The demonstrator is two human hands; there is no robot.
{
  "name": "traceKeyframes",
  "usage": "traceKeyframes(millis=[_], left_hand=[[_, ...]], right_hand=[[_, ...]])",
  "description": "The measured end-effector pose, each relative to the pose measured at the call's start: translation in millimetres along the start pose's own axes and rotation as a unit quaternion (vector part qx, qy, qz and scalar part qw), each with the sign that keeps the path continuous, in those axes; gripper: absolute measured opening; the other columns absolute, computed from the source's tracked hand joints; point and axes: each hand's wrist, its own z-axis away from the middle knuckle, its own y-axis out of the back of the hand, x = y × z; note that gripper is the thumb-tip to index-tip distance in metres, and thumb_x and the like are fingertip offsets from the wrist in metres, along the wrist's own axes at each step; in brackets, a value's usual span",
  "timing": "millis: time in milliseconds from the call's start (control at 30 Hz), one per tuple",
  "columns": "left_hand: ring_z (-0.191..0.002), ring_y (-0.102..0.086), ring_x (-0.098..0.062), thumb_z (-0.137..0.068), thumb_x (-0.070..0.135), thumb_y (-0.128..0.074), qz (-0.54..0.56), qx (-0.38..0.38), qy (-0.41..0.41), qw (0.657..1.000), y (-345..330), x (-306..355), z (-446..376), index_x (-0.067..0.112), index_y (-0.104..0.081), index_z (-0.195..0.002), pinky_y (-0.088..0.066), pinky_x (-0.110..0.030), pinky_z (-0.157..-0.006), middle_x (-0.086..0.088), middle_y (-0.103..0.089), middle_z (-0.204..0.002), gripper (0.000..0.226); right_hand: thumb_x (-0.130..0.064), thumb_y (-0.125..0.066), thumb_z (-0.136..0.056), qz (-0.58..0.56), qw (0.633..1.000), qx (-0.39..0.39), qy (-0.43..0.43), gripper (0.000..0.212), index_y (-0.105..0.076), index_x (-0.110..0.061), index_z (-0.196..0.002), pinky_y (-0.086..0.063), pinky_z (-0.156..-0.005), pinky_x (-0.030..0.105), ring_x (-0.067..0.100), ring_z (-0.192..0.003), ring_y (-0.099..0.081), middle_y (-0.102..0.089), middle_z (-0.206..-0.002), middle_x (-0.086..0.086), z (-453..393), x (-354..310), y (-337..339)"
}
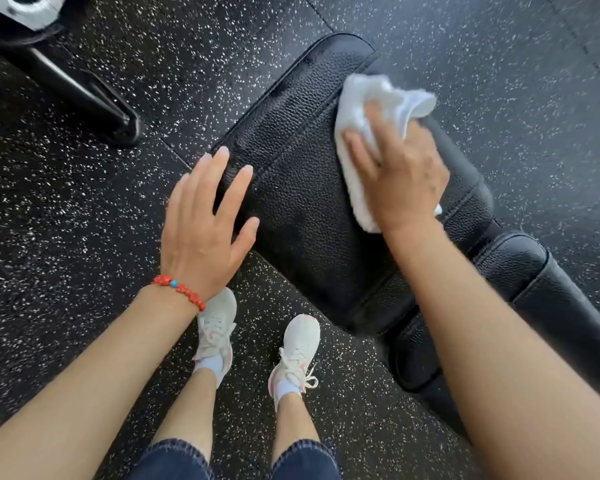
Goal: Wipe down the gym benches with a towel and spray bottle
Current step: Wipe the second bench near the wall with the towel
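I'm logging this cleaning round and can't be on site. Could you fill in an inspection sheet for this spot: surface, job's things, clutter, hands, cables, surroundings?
Surface: black padded bench, textured upholstery with stitched seams; a second pad adjoins it at lower right.
Job's things: white towel bunched on the bench's far side; spray bottle not in view.
Clutter: nothing seen.
Hands: right hand presses the towel onto the bench, fingers spread over it; left hand rests open at the bench's near edge, holding nothing, red bead bracelet on its wrist.
Cables: nothing seen.
Surroundings: black speckled rubber floor; a black machine leg at upper left; the person's pale sneakers beside the bench.
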Motion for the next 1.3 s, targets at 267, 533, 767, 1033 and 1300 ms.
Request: traceKeyframes(millis=[267,533,767,1033,1300], left_hand=[[-0.132,-0.033,-0.041,-0.093,0.024,-0.045,0.023,-0.013,-0.03,0.999,3,-7,-1,0.002,-0.046,-0.134,-0.027,-0.051,-0.108,-0.027,-0.037,-0.142,0.047],[-0.132,-0.036,-0.038,-0.093,0.023,-0.042,0.012,-0.028,-0.077,0.997,14,-25,2,0.001,-0.046,-0.133,-0.025,-0.048,-0.11,-0.024,-0.04,-0.142,0.045],[-0.131,-0.036,-0.037,-0.093,0.023,-0.043,0.009,-0.033,-0.069,0.997,25,-43,7,0.0,-0.046,-0.133,-0.025,-0.049,-0.109,-0.024,-0.041,-0.141,0.046],[-0.132,-0.034,-0.038,-0.094,0.023,-0.043,-0.022,-0.04,-0.076,0.996,39,-60,16,-0.002,-0.045,-0.133,-0.024,-0.048,-0.11,-0.024,-0.041,-0.14,0.046],[-0.13,-0.037,-0.04,-0.092,0.021,-0.045,0.007,-0.043,-0.125,0.991,30,-22,2,-0.003,-0.047,-0.131,-0.029,-0.052,-0.107,-0.026,-0.042,-0.139,0.046]], right_hand=[[-0.038,-0.06,-0.086,-0.029,0.997,0.01,-0.065,0.036,-0.067,-0.016,-0.113,-0.046,-0.048,0.031,0.031,-0.064,-0.06,-0.064,-0.08,0.018,24,-54,-8],[-0.049,-0.043,-0.092,-0.014,0.996,0.006,-0.091,0.042,-0.052,-0.029,-0.128,-0.032,-0.062,0.03,0.028,-0.087,-0.057,-0.06,-0.099,0.014,-47,-56,-17],[-0.038,-0.063,-0.085,-0.005,0.999,0.026,-0.034,0.036,-0.067,-0.015,-0.113,-0.035,-0.045,0.027,0.027,-0.06,-0.056,-0.061,-0.075,0.015,18,-109,-20],[-0.043,-0.056,-0.087,0.008,0.995,0.094,0.023,0.032,-0.071,-0.018,-0.101,-0.038,-0.04,0.029,0.019,-0.05,-0.048,-0.056,-0.061,0.005,53,-119,-24],[-0.037,-0.052,-0.092,0.098,0.983,0.131,-0.078,0.03,-0.072,-0.015,-0.101,-0.035,-0.042,0.029,0.021,-0.046,-0.047,-0.049,-0.057,0.006,127,-49,-6]])
